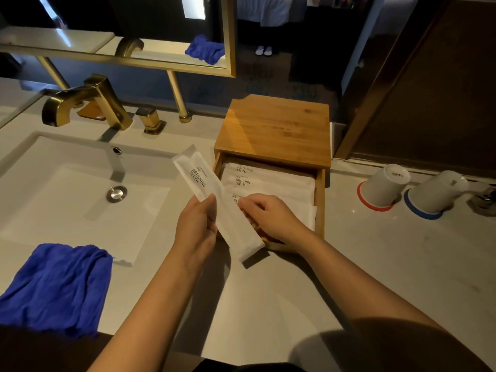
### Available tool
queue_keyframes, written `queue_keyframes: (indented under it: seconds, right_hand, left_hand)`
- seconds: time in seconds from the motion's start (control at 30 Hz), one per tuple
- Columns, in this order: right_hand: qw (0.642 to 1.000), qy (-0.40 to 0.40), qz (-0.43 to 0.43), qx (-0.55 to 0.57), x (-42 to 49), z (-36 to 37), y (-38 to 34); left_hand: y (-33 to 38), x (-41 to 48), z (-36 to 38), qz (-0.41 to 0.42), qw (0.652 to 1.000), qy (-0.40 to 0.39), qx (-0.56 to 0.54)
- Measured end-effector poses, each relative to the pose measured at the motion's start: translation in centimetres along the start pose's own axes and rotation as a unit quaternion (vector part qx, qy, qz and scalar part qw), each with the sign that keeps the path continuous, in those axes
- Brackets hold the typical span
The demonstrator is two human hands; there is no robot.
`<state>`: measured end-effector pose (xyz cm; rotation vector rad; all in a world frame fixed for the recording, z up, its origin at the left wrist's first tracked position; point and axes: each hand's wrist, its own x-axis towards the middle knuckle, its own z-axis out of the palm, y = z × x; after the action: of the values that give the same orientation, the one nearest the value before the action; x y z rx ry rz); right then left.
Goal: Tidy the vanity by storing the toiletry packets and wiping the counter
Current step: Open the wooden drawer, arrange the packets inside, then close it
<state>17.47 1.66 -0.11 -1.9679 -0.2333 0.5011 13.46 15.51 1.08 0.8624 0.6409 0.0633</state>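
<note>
The left hand (197,226) pinches a white "BRUSHING TEETH" toothbrush packet (228,224) between thumb and fingers, holding it tilted above the surface (375,264), just left of the open drawer (319,200) of a wooden box (279,127). The right hand (271,218) reaches into the drawer with its fingers curled down onto the matching packets (268,181) stacked there; I cannot tell whether it grips one. A blue cloth (56,285) lies bunched at the front edge beside the sink (67,200). Two upturned cups (383,186) stand right of the box.
</note>
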Motion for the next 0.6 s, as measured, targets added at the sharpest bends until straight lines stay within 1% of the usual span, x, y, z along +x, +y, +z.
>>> queue_keyframes:
  seconds: [0.03,0.13,0.23,0.33,0.37,0.43,0.5,0.53,0.6]
  right_hand:
    - [1.0,-0.012,-0.005,-0.004,-0.2,0.3,-0.2]
    - [1.0,0.019,-0.015,0.008,-0.7,0.1,-0.3]
    - [0.999,0.014,-0.008,0.033,-0.7,-0.9,-0.4]
    - [0.998,0.033,-0.006,0.048,-0.3,-2.4,-1.0]
    - [0.997,0.048,-0.005,0.061,-0.1,-3.1,-1.2]
    - [0.995,0.076,-0.011,0.067,0.1,-4.5,-1.3]
    - [0.995,0.098,-0.008,0.034,0.3,-5.8,-0.8]
    - [0.995,0.104,-0.002,0.009,0.3,-6.2,-0.4]
    - [0.993,0.103,0.013,-0.059,0.2,-6.7,0.6]
  left_hand:
    - [-0.2,-0.1,0.1,0.005,1.0,-0.007,0.008]
    - [-0.7,-0.5,0.6,0.015,1.0,-0.019,0.013]
    - [-0.8,-0.7,0.7,0.048,0.995,-0.028,0.083]
    - [-0.2,-0.6,0.2,0.104,0.985,-0.042,0.133]
    - [0.1,-0.5,-0.2,0.131,0.979,-0.035,0.15]
    - [0.5,-0.1,-0.8,0.193,0.96,0.012,0.204]
    - [0.4,0.6,-1.5,0.235,0.932,0.052,0.272]
    - [0.3,0.9,-1.8,0.234,0.922,0.058,0.305]
    - [-0.3,1.5,-2.4,0.193,0.915,0.047,0.351]
